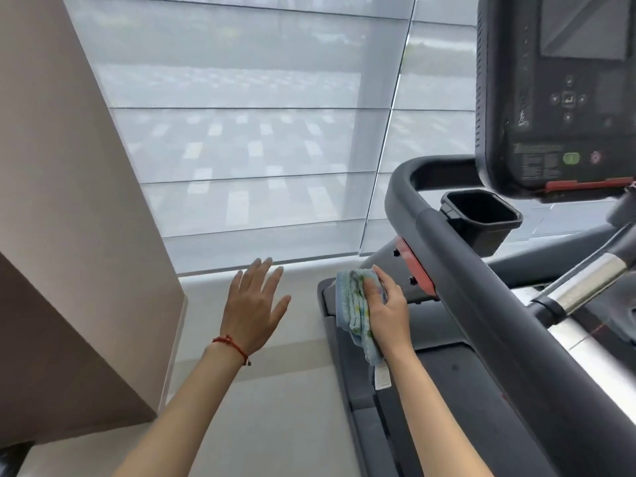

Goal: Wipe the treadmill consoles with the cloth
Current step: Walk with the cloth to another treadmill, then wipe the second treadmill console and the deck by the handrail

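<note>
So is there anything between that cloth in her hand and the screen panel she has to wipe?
Yes. The cloth, gripped in the right hand, is low beside the treadmill. The thick dark handrail and a cup holder lie between it and the console up high.

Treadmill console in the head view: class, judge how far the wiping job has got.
Done: nothing visibly wiped.
In hand: the right hand grips the folded cloth, held low beside the treadmill handrail; the left hand is open and empty.
Left: the console sits up to the right, untouched.
</note>
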`<state>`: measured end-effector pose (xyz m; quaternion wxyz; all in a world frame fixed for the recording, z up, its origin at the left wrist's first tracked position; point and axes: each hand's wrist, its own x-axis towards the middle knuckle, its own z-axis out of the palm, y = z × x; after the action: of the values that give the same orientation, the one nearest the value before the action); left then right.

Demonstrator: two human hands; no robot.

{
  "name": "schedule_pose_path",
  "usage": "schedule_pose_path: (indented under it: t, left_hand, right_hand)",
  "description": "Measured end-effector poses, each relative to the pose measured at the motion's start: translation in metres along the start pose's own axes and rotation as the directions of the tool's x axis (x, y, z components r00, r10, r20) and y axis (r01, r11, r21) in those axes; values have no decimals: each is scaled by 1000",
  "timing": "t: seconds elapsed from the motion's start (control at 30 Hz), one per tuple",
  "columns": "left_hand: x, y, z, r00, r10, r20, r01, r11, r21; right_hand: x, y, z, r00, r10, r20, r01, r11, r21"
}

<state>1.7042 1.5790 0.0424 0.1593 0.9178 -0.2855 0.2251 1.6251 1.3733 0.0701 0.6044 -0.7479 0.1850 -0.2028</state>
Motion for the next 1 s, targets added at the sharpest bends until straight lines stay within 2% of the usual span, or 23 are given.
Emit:
schedule_pose_path:
  t: [0.17, 0.4, 0.67, 1.0]
  left_hand:
    - [71, -6, 5, 995, 67, -69, -69, 997, -26]
    - [186, 0, 13, 957, 226, -183, -243, 967, -79]
    - [303, 35, 16, 871, 383, -308, -439, 887, -140]
    - [391, 117, 30, 767, 492, -412, -600, 777, -189]
  right_hand:
    - [49, -34, 6, 994, -93, -51, 94, 996, 15]
    - [131, -87, 0, 950, -203, -237, 223, 973, 60]
    - [207, -147, -47, 815, -358, -456, 352, 930, -103]
    - [266, -173, -153, 677, -450, -582, 322, 893, -316]
